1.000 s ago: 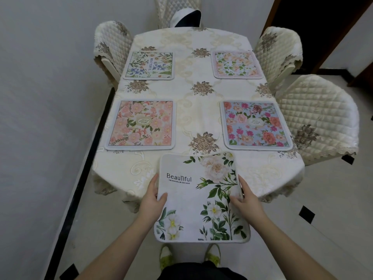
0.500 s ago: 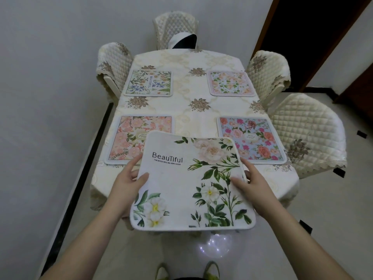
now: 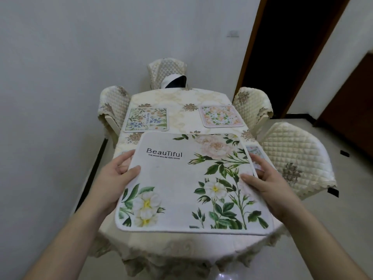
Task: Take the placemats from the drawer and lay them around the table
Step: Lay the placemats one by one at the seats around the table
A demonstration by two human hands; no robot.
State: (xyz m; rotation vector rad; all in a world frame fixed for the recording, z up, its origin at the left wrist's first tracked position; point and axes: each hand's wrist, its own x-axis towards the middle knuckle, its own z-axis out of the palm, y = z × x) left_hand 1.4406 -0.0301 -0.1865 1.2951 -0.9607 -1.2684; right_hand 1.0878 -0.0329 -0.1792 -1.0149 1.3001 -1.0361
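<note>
I hold the white placemat (image 3: pixel 189 184), the one printed "BeauTiful" with green leaves and pale flowers, flat above the near end of the table (image 3: pixel 181 251), and I place everything else by that table. My left hand (image 3: pixel 115 178) grips the mat's left edge, thumb pressed on top and the other fingers curled underneath, out of sight. My right hand (image 3: pixel 268 182) grips the right edge the same way, thumb lying across the printed stems, fingers wrapped under the border. The mat covers most of the table's near half, its front edge just inside the table's near rim, and I cannot tell whether its underside touches the cloth. A cream tablecloth (image 3: pixel 177 102) with brown flower medallions drapes the table and hangs in a scalloped fringe over the near rim. On the table's far left lies a green-and-blue floral placemat (image 3: pixel 146 119), and on its far right a pink-bordered floral placemat (image 3: pixel 221 116), both flat and well apart from each other. Beside my right hand, a corner of a blue floral placemat (image 3: pixel 255 151) shows on the table's right side, mostly hidden under the mat I hold. Quilted cream chairs stand around the table: one at the far end (image 3: pixel 166 72), one at the far left (image 3: pixel 113 106), two along the right (image 3: pixel 252 105) (image 3: pixel 296 158).
</note>
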